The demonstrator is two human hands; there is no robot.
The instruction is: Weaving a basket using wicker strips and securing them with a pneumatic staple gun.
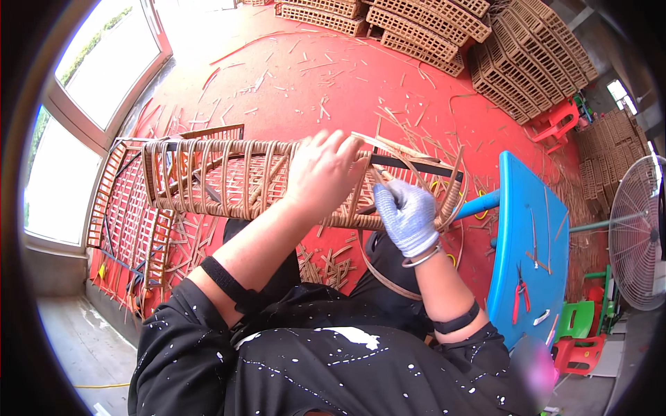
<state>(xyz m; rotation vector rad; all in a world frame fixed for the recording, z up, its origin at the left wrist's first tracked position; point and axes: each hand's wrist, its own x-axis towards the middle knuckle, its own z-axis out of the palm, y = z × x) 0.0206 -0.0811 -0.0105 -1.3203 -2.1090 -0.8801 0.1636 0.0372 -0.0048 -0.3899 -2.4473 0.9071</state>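
Red floor [361, 76], littered. Crate stacks [430, 31], cut off above. Woven frame [239, 148] crosswise above lap [319, 305]; middle behind left hand [325, 166], whose fingers blur: grip, cannot tell. Gloved right hand [408, 216] curled beside dark bar [433, 168]; fingertips lost among cane strips [392, 144], pinch uncertain.

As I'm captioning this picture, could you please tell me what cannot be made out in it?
Head view: stretch of the woven frame covered by the left hand.
Head view: details of the pink thing, lower right, blurred.
Head view: part of the stacked baskets, cut off by the upper edge.
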